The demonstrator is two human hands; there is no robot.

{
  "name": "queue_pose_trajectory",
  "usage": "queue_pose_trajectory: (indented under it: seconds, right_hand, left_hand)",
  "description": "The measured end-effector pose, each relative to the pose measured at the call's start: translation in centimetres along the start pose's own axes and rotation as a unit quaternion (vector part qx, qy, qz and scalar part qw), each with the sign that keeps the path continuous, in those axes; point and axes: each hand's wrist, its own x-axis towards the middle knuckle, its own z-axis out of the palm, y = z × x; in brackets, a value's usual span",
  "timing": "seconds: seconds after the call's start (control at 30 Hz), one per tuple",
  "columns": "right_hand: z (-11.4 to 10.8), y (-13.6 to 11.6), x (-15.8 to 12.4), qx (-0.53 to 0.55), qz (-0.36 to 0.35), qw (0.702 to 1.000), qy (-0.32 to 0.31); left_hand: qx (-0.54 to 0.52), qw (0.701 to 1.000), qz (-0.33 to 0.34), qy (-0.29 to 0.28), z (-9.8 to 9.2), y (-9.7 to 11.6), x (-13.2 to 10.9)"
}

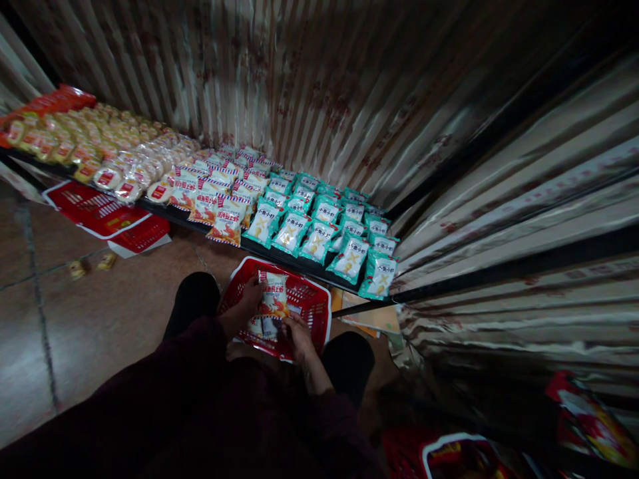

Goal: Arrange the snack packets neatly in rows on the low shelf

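A white, orange and red snack bag (274, 294) with red lettering is held over a red plastic basket (319, 303) between my knees. My left hand (249, 298) is closed on the bag's left edge. At its lower right corner, the fingers of my right hand (298, 332) are closed on the bag too. Inside the basket, below the held bag, lies another snack bag (267, 327), partly covered. Just beyond the basket, matching orange-and-white bags (228, 216) stand in rows on a low black shelf (194, 225), beside teal-and-white bags (318, 239).
Round wrapped snacks (124, 189) and a red-orange bag (60, 100) fill the shelf's left end. Under it sits another red basket (94, 209). Two small packets (91, 265) lie on the floor. A third basket (459, 442) stands at lower right. Pleated sheeting hangs behind the shelf.
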Motion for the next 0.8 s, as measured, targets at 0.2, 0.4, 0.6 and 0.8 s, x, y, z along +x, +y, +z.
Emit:
queue_pose_trajectory:
  seconds: [0.2,0.4,0.6,0.8]
  right_hand:
    - [-0.7,-1.3,-0.2,0.019,0.025,0.999,-0.038]
    - [0.2,-2.6,0.6,0.043,0.016,0.998,-0.052]
    - [1.1,-2.5,1.2,0.051,-0.004,0.998,-0.045]
    - [1.6,-2.2,0.9,0.052,-0.019,0.997,-0.06]
  left_hand:
    - [0.041,0.999,0.003,-0.02,-0.2,0.6,-1.4]
    - [0.069,0.993,-0.023,-0.092,-0.3,0.5,-2.4]
    - [0.068,0.983,-0.054,-0.162,-0.9,0.8,-2.5]
    - [0.066,0.989,-0.028,-0.131,-0.8,0.7,-1.6]
